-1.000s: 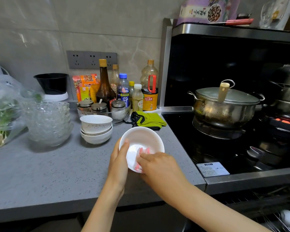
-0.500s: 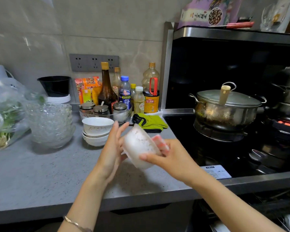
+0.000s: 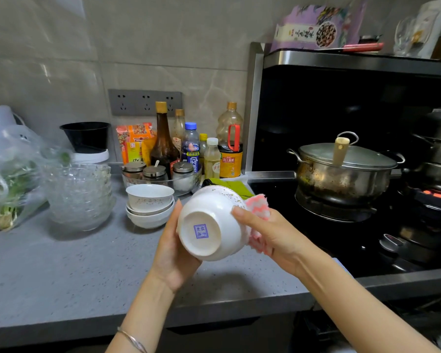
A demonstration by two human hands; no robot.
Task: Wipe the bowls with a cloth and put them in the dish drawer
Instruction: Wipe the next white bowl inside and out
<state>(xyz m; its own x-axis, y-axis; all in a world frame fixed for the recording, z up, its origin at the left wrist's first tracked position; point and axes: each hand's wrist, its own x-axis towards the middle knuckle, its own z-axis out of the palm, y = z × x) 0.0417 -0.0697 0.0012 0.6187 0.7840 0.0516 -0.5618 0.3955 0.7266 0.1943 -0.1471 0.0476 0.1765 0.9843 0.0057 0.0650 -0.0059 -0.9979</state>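
We log the porcelain bowl (image 3: 209,225) held above the table (image 3: 61,263), just right of the stack of white bowls (image 3: 149,205), tipped so its blue-stamped foot faces us. Left hand (image 3: 172,253): grip wrapped round the bowl's lower left side. Right hand (image 3: 278,238): grip clasping the pink-and-white cloth (image 3: 260,203) against the bowl's right wall. Glass bowls (image 3: 80,194) stand left of the stack.

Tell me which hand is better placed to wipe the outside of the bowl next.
Probably the right. The right hand holds the pink cloth against the side of the white bowl, whose base faces the camera. The left hand only supports the bowl from the other side.
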